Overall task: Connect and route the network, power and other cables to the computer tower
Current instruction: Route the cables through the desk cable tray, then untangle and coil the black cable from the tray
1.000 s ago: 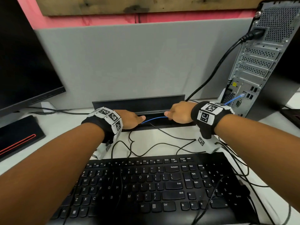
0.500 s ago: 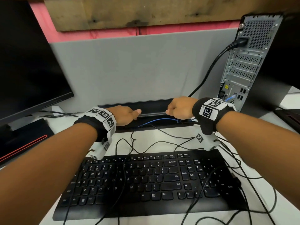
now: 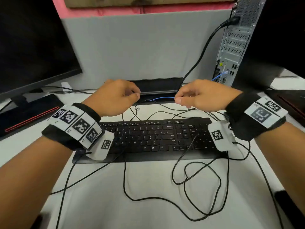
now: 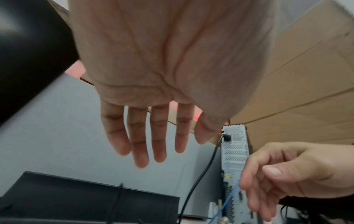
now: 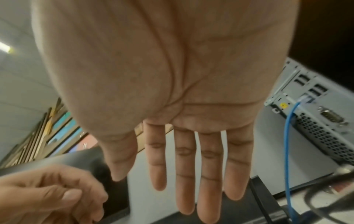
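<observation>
The grey computer tower stands at the back right with its rear panel facing me. A black power cable is plugged in near its top. A blue network cable is plugged in low on the panel and runs into the black cable slot at the desk's back edge. My left hand and right hand hover just in front of that slot, fingers relaxed, holding nothing. In the right wrist view the blue cable hangs beside the straight fingers, untouched. The left wrist view shows the left hand's fingers spread and empty.
A black keyboard lies under my wrists. Thin black cables loop over it and over the white desk in front. A dark monitor stands at the left, with a flat black device with a red stripe below it. A grey partition closes the back.
Both hands pinched the blue cable in the slot a second ago, then let it go and drew back toward me. Their fingers are now relaxed.
</observation>
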